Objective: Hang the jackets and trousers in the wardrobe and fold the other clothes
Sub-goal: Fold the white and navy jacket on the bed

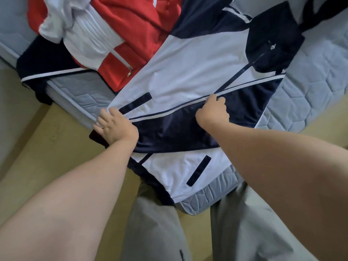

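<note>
I see the navy and white zip-up track jacket spread over the corner of the pale blue quilted mattress, its hem overhanging the edge. There is bare quilt to the right, and a red and white zip jacket crowds the left. My left hand presses flat on the hem, and my right hand pinches the folded navy sleeve at its white piping. The small chest emblem is unreadable.

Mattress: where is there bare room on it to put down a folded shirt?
The widest bare patch of mattress lies right of the navy-and-white jacket. A narrow strip shows at the near edge between that jacket and the dark garment on the left. The far left is crowded by the red-and-white jacket and a white garment.
</note>
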{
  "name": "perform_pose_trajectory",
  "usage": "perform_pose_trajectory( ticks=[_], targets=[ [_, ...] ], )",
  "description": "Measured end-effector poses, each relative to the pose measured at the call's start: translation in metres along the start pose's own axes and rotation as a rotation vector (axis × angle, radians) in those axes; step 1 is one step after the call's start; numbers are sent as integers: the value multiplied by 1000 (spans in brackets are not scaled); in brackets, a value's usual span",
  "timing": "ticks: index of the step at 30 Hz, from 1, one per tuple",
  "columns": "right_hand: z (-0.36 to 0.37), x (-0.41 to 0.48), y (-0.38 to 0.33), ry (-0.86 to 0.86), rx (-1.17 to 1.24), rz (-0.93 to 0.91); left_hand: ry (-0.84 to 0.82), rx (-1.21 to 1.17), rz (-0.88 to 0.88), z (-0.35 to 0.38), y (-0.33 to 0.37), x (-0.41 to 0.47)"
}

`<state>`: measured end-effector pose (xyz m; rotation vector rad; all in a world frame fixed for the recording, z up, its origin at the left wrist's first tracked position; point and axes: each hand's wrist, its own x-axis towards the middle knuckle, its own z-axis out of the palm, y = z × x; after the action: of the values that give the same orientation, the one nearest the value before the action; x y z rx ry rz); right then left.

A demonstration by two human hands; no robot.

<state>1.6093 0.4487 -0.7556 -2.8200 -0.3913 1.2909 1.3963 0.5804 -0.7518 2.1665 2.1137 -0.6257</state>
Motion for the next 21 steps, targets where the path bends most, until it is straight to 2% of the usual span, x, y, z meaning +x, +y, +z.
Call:
perform_pose_trajectory(
  ticks=[3,5,7,11,14,18,21],
  targets=[
    [-41,26,-1,59,199,-100,70,-68,313,-23,69,-10],
    [-78,53,-12,102,296,-133,1,-215,489,-47,126,-11],
    [-117,81,-29,138,380,-147,-71,-405,564,-73,179,-7],
    [-183,126,-78,202,626,-197,-61,-648,533,-118,257,23],
    [-216,154,-109,139,813,-197,-114,-636,481,-130,281,50],
    [-234,178,-130,-97,1051,-62,-336,-610,427,-109,278,52],
    [-245,179,-139,-162,1266,20,-552,-856,176,-86,273,47]
  ],
)
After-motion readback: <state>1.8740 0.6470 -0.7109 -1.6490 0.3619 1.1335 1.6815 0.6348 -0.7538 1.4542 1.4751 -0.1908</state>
